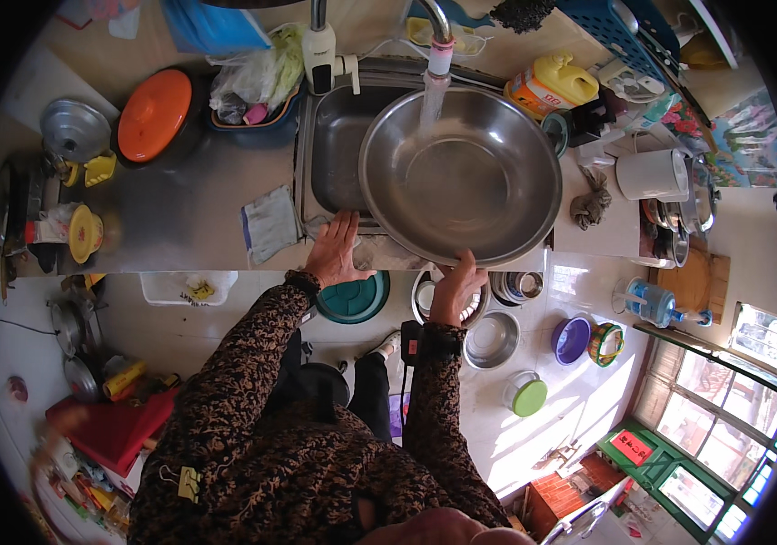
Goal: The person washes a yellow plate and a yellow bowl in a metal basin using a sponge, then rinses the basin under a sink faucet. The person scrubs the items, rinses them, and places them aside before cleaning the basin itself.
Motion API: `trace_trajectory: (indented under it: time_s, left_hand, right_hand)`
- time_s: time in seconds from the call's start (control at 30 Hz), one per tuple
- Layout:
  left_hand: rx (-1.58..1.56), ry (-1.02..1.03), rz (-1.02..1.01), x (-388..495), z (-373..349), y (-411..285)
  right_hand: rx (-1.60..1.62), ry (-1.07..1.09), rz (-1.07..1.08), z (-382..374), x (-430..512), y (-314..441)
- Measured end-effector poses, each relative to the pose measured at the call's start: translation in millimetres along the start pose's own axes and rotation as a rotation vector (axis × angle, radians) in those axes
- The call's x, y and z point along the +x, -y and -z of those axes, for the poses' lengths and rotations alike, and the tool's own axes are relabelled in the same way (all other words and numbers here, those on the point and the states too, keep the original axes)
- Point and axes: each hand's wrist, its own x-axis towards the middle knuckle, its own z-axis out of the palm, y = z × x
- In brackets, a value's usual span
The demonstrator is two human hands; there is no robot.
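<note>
A large stainless steel basin rests over the right part of the sink. Water runs from the faucet into it, and only a shallow layer, if any, shows on its bottom. My right hand grips the basin's near rim, thumb on top and fingers below. At the sink's front edge, my left hand lies flat with the thumb spread, holding nothing. Part of a greyish cloth shows beside its fingers. A folded pale cloth lies on the counter to the left.
A tub of bagged vegetables and an orange lid stand left of the sink. To the right are a yellow detergent jug, a crumpled rag and a white pot. Below the counter sit a teal-lidded container and metal bowls.
</note>
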Motion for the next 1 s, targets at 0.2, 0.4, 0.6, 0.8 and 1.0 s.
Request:
trace_trajectory:
  time_s: [0.2, 0.4, 0.6, 0.8, 1.0]
  left_hand:
    - [-0.022, -0.075, -0.022, 0.8, 0.0, -0.7]
    - [-0.011, -0.071, -0.056, 0.4, -0.6, 0.6]
    - [-0.023, -0.058, -0.051, 0.3, -1.6, 0.1]
    - [-0.060, -0.105, -0.072, 2.9, 0.1, -0.7]
    - [-0.047, -0.048, -0.051, 0.6, -1.8, 1.7]
  right_hand:
    - [-0.020, 0.219, -0.075, -21.3, 12.3, -11.5]
    - [0.016, 0.335, -0.294, -45.7, 9.0, -0.2]
    - [-0.010, 0.293, -0.304, -45.9, 18.7, -7.9]
    - [-0.293, 0.232, -0.094, -40.9, 31.5, -15.8]
    - [-0.184, 0.247, 0.366, -56.3, 43.3, 33.4]
